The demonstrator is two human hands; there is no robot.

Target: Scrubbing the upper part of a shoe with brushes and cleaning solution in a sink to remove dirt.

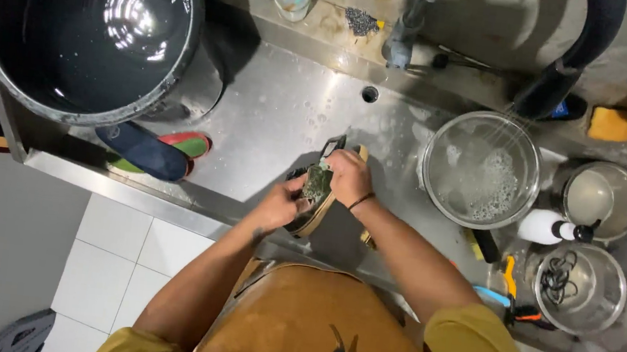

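Note:
A dark shoe with a tan sole (315, 214) is held over the steel sink (274, 109). My left hand (279, 205) grips its lower end from the left. My right hand (348, 176) presses a dark green scrub pad (318, 182) against the upper part of the shoe. Both forearms reach in from the bottom of the view, above a brown apron (288, 330).
A large dark bucket of water (91, 25) stands at the far left, with blue and red-green insoles (151, 148) beside it. A steel bowl of soapy water (481, 170), two smaller bowls (602, 199), a white bottle (548, 227), a tap (407, 29) and a yellow sponge (617, 124) are on the right.

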